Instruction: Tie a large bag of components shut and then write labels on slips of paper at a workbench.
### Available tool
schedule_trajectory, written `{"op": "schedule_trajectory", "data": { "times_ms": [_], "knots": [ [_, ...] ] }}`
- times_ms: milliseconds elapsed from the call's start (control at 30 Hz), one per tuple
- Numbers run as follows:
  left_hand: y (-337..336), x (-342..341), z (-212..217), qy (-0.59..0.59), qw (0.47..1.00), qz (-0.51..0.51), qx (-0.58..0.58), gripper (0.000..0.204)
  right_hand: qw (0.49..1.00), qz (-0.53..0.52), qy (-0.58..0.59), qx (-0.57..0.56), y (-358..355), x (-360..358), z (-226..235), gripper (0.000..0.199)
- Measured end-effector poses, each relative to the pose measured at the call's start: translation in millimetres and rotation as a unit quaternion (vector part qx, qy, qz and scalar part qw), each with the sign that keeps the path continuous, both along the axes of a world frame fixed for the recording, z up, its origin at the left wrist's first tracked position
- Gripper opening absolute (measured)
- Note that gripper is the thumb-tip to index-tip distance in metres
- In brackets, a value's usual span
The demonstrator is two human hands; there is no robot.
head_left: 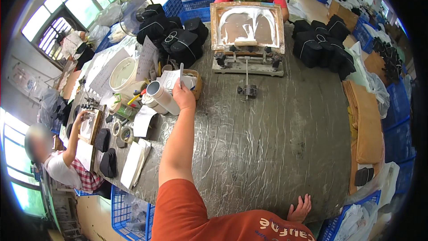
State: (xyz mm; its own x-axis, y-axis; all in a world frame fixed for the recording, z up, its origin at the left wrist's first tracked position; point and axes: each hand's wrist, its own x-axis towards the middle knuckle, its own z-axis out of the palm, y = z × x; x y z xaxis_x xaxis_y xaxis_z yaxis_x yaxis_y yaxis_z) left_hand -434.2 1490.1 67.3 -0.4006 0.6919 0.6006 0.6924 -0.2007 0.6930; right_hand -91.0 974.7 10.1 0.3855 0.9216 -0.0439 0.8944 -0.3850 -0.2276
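Observation:
My left hand (184, 96), at the end of a stretched-out arm, is closed on a pale, narrow, flat stick (181, 70) that points upward. What kind of tool it is I cannot make out. Just left of these fingers a white cylinder (162, 97) with a dark opening leans over the table, and a white container (153, 103) stands beside it. Behind the hand is a small brown box (194, 85) with papers and other items in it. My right hand (300, 208) lies on the near right of the dark worktable (267, 151), fingers stretched out, holding nothing.
A wooden-framed printing screen (247, 27) smeared with white paste stands on a clamp base before a person in red. Bundled black pieces (321, 47) flank it. A white bucket (123, 75), tape rolls (127, 134) and papers (135, 163) crowd the left; another person works there.

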Motion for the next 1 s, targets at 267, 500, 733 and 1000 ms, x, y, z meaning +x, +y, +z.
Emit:
{"op": "schedule_trajectory", "data": {
  "times_ms": [267,500,733,1000],
  "knots": [
    [0,-2,-3,-0.133,0.988,0.008,0.074,0.021,1.0,0.0,0.006,0.016,1,-2,3,0.052],
    [-5,6,15,-0.262,0.953,-0.009,0.152,0.021,0.999,0.003,-0.021,0.033,1,-3,3,0.049],
    [-7,-1,30,-0.361,0.92,-0.06,0.137,0.028,0.999,0.0,-0.015,0.037,6,-3,5,0.05],
    [-20,-5,34,-0.267,0.951,-0.083,0.132,0.027,1.0,0.004,-0.002,0.031,-1,1,-1,0.051]
  ]
}}
